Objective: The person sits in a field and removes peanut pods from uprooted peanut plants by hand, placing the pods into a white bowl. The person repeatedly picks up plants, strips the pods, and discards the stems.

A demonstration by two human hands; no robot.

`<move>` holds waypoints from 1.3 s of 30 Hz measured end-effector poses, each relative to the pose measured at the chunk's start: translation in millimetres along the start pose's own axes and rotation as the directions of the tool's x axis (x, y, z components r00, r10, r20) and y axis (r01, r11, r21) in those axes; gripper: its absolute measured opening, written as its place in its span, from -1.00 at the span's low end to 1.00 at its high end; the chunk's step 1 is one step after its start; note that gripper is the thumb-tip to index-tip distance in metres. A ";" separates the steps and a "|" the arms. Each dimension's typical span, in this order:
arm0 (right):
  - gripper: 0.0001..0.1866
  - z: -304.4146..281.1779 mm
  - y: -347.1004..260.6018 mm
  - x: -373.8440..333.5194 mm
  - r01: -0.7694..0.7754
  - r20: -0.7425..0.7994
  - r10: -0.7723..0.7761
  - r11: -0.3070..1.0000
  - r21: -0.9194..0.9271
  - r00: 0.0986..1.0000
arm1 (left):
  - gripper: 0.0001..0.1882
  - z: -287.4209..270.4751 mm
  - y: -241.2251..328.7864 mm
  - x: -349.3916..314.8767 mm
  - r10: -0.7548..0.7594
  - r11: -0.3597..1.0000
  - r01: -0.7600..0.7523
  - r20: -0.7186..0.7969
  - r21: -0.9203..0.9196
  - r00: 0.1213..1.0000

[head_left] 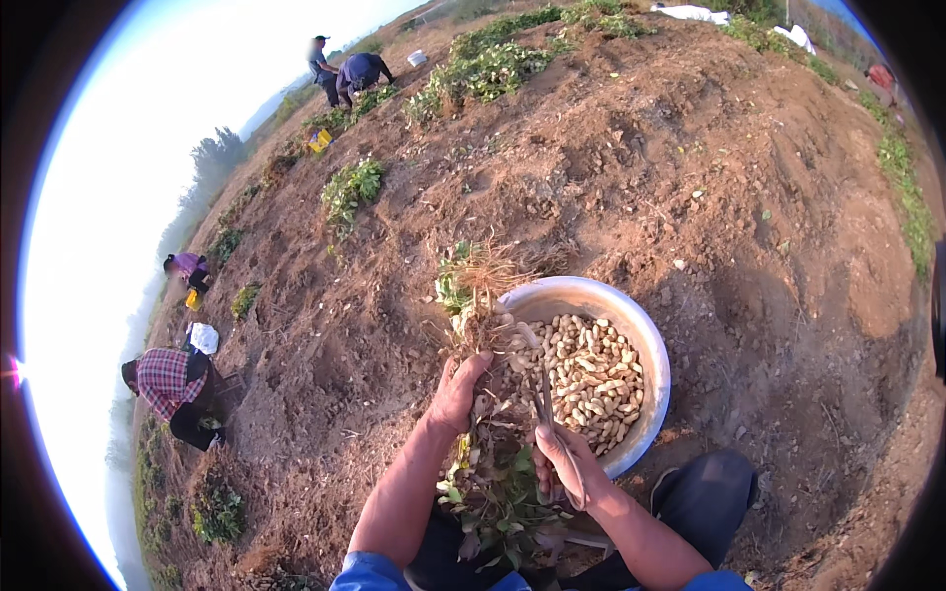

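Note:
My left hand (457, 396) is closed round the stems of a pulled-up peanut plant (480, 320), its roots and pods pointing up and away from me. Its leaves hang down between my forearms. A pair of scissors (542, 396) is gripped in my right hand (568, 465), blades pointing away beside the plant's pods. Right of the plant stands a wide, light-coloured basin (652, 366) with many loose peanuts (596, 382) in it. The plant's pods overlap the basin's left rim. Whether the blades touch a stem, I cannot tell.
Bare brown soil (769, 295) with clods and dry stalks surrounds me. Leafy plants (352, 190) grow in patches ahead and left. Far left a person in a checked shirt (168, 380) bends near a white bag (204, 338). Other people work farther off. My knee (714, 502) is beside the basin.

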State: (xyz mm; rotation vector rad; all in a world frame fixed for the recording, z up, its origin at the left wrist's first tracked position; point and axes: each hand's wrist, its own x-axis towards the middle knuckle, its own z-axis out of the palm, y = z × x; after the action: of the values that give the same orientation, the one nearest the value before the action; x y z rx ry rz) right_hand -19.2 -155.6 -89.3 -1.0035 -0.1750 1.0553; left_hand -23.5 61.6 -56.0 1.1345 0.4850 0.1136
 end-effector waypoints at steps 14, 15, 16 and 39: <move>-0.37 8.9 -16.6 -13.7 -0.082 0.193 0.032 0.962 0.261 0.981 | -0.62 15.4 12.2 -14.6 0.057 0.896 -0.072 0.047 0.439 0.997; -0.36 6.8 -15.9 -11.8 -0.094 0.206 0.034 0.952 0.292 0.978 | -0.62 19.1 13.4 -15.3 0.050 0.883 -0.072 0.060 0.465 0.997; -0.36 5.7 -16.1 -12.5 -0.111 0.221 0.037 0.937 0.330 0.975 | -0.61 24.2 15.3 -16.8 0.042 0.869 -0.072 0.073 0.490 0.996; -0.33 14.8 -35.0 -29.6 -0.012 0.217 -0.050 0.961 0.277 0.975 | -0.40 3.4 3.7 -19.7 0.035 0.943 -0.127 0.287 0.307 0.957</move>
State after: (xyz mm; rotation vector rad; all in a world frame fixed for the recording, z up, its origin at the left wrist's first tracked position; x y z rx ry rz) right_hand -20.4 -174.2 -44.8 -0.6294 -0.2124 1.1386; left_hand -39.1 53.9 -45.4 1.4687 0.2073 -0.0565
